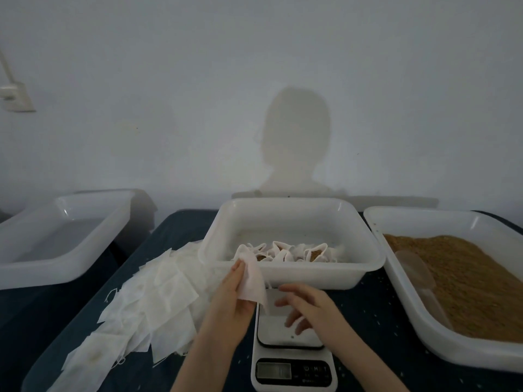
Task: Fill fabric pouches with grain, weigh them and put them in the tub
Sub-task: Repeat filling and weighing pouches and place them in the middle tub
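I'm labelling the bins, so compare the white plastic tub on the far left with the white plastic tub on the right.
The white plastic tub on the far left holds nothing visible; the white plastic tub on the right is heaped with brown grain. A translucent scoop lies in the right tub; the left has none. Both are white, rectangular, round-cornered and open-topped.
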The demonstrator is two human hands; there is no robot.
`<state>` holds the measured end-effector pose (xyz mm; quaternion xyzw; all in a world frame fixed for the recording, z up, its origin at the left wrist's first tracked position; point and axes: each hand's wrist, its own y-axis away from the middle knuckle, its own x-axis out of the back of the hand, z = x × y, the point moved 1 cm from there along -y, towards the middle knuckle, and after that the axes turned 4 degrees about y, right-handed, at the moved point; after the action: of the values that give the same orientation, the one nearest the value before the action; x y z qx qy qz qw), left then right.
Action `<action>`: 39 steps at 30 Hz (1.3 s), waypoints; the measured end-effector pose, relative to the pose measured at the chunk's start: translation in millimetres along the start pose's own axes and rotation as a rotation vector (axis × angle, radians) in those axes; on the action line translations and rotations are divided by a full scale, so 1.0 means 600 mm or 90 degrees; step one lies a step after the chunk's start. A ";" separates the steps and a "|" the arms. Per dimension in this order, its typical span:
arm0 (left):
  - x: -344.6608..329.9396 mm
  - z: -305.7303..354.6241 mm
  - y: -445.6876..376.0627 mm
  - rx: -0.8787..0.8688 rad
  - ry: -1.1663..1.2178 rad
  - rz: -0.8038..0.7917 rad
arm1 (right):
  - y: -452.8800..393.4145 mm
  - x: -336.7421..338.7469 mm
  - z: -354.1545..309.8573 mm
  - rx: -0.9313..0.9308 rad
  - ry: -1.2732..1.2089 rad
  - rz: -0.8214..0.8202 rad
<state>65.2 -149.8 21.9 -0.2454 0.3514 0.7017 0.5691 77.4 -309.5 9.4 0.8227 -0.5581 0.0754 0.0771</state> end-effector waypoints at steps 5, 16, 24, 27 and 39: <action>-0.019 -0.020 -0.006 0.009 -0.049 -0.011 | 0.003 -0.009 -0.008 -0.118 -0.174 -0.078; 0.030 -0.041 -0.025 -0.158 -0.301 0.121 | -0.003 0.045 -0.007 -0.070 -0.112 0.080; 0.017 -0.041 -0.012 -0.366 -0.591 0.084 | -0.014 0.055 -0.014 -0.064 -0.011 0.100; 0.001 -0.040 0.006 -0.468 -0.695 -0.069 | -0.014 0.052 -0.023 -0.025 0.034 0.100; -0.036 -0.014 0.007 -0.732 -1.118 -0.268 | -0.013 0.070 -0.032 0.022 0.067 -0.040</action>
<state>65.8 -170.1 33.7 0.0587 -0.6143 0.5805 0.5312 99.0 -340.5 36.7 0.8360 -0.5257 0.1258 0.0945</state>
